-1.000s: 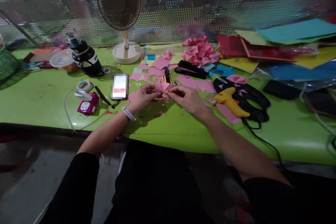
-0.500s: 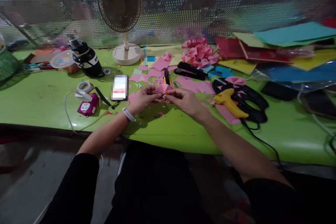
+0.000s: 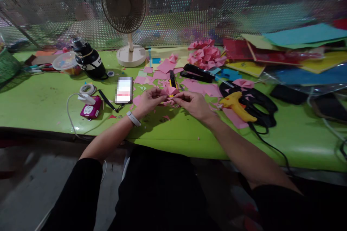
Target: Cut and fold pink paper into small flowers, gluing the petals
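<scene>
Over the near middle of the green table (image 3: 162,140), my left hand (image 3: 149,101) pinches a small folded piece of pink paper (image 3: 169,90) between thumb and fingertips. From the other side my right hand (image 3: 193,104) is closed in a pinch at the same paper's lower right; its fingertips partly hide the edge. Just behind the paper lie a yellow and black utility knife (image 3: 172,78) and several flat pink paper scraps (image 3: 165,65). A black stapler (image 3: 197,73) rests farther right, beyond my right hand.
A pile of folded pink paper (image 3: 206,56) sits at the back. Right are a yellow glue gun (image 3: 238,106), its cord, and coloured sheets (image 3: 303,36). Left are a phone (image 3: 124,90), a purple power adapter (image 3: 91,108), tape (image 3: 87,89), a black bottle (image 3: 89,59) and a fan (image 3: 130,56).
The fingertips of my right hand have shifted slightly right, leaving a little more space between the two hands. The pink paper stays at my left fingertips.
</scene>
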The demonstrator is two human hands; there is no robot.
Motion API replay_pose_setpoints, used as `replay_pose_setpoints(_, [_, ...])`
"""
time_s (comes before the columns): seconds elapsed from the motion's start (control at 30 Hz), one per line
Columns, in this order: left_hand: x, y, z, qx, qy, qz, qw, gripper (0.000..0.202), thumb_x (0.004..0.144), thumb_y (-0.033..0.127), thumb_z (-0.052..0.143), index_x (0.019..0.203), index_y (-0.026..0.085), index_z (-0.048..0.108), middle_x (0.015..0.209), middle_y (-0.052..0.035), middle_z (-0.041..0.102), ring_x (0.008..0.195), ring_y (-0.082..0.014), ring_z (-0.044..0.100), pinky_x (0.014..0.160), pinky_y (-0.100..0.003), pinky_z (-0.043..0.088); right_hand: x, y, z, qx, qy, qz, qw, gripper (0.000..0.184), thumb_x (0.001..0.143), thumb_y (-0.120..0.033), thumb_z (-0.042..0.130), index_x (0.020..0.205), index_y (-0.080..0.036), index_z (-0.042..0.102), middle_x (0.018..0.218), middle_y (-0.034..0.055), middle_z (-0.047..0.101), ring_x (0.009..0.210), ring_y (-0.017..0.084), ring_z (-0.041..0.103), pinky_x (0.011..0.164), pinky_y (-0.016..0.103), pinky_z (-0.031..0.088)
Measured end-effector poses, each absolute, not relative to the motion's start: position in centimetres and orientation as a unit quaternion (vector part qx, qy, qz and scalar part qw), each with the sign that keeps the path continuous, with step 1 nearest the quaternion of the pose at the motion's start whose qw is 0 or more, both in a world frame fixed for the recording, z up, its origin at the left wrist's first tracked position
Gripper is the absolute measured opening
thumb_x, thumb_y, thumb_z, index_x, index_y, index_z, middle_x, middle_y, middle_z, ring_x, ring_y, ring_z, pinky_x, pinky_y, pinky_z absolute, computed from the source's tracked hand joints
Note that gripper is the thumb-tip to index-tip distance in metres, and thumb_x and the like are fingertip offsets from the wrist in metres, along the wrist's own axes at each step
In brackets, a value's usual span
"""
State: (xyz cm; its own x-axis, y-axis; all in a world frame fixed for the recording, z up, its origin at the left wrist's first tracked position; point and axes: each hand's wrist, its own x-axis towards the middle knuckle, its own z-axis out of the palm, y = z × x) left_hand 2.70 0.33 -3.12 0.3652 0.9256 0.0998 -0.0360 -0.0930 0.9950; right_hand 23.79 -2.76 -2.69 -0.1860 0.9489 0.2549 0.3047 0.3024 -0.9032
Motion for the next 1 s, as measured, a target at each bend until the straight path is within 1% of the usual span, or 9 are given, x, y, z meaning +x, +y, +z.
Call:
replay_pose_setpoints(0.13, [2.7,0.0,-3.3,0.695,0.364,0.435,0.442,0.02,0.088,0.034,0.069,0.093,0.015,0.065,0.089,-0.0053,0.072,0.077,-0.0113,0.067,0.069,-0.024,0.054,23.5,-3.8,-1.5,-0.469,-0.684,0.28,0.484,0.025,0.088,-0.045,0.072,0.094,-0.022,0.078,0.079,0.0055,0.076,0.062,0.017,0.068,0.057,0.032,0.057])
replay_pose_setpoints(0.23, [2.7,-0.4,-3.3,0.745,0.386,0.424,0.341,0.022,0.092,0.038,0.066,0.089,0.016,0.067,0.081,-0.0039,0.072,0.07,-0.0108,0.063,0.062,-0.023,0.049,23.1,-4.3,-1.1,-0.464,-0.696,0.217,0.503,0.022,0.091,-0.041,0.07,0.093,-0.021,0.079,0.078,0.0049,0.076,0.061,0.016,0.067,0.056,0.031,0.056])
replay_pose_setpoints(0.3, [2.7,-0.5,-3.3,0.762,0.391,0.417,0.303,0.021,0.093,0.037,0.065,0.089,0.016,0.068,0.08,-0.0033,0.072,0.067,-0.0106,0.062,0.06,-0.022,0.046,23.0,-4.3,-1.1,-0.464,-0.705,0.198,0.498,0.02,0.091,-0.038,0.069,0.093,-0.021,0.079,0.076,0.0042,0.076,0.059,0.015,0.066,0.054,0.03,0.055])
replay_pose_setpoints(0.43, [2.7,-0.8,-3.3,0.785,0.38,0.413,0.262,0.018,0.094,0.033,0.064,0.09,0.017,0.07,0.079,-0.0028,0.073,0.067,-0.0105,0.062,0.061,-0.022,0.045,23.0,-4.0,-1.6,-0.467,-0.71,0.178,0.496,0.019,0.092,-0.035,0.069,0.095,-0.019,0.079,0.077,0.0046,0.077,0.058,0.014,0.065,0.052,0.029,0.053])
replay_pose_setpoints(0.6, [2.8,-0.9,-3.2,0.793,0.374,0.414,0.245,0.017,0.095,0.032,0.063,0.093,0.017,0.071,0.08,-0.0026,0.073,0.068,-0.0102,0.062,0.06,-0.022,0.045,23.1,-3.7,-2.3,-0.459,-0.722,0.148,0.496,0.02,0.092,-0.036,0.069,0.098,-0.02,0.08,0.079,0.0047,0.078,0.058,0.015,0.065,0.054,0.031,0.055])
replay_pose_setpoints(0.8, [2.8,-0.9,-3.1,0.787,0.386,0.401,0.267,0.017,0.094,0.033,0.063,0.093,0.019,0.073,0.081,-0.0026,0.074,0.067,-0.0107,0.061,0.061,-0.022,0.044,22.9,-3.7,-2.1,-0.47,-0.721,0.157,0.484,0.025,0.093,-0.042,0.066,0.099,-0.022,0.08,0.082,0.0052,0.078,0.059,0.017,0.066,0.056,0.034,0.056])
replay_pose_setpoints(1.0, [2.8,-0.7,-3.3,0.778,0.384,0.401,0.293,0.019,0.093,0.036,0.063,0.095,0.021,0.074,0.086,-0.0033,0.075,0.069,-0.0121,0.061,0.063,-0.025,0.046,22.9,-3.7,-2.0,-0.478,-0.717,0.166,0.479,0.028,0.093,-0.047,0.065,0.098,-0.024,0.08,0.084,0.0048,0.079,0.061,0.018,0.066,0.057,0.036,0.057])
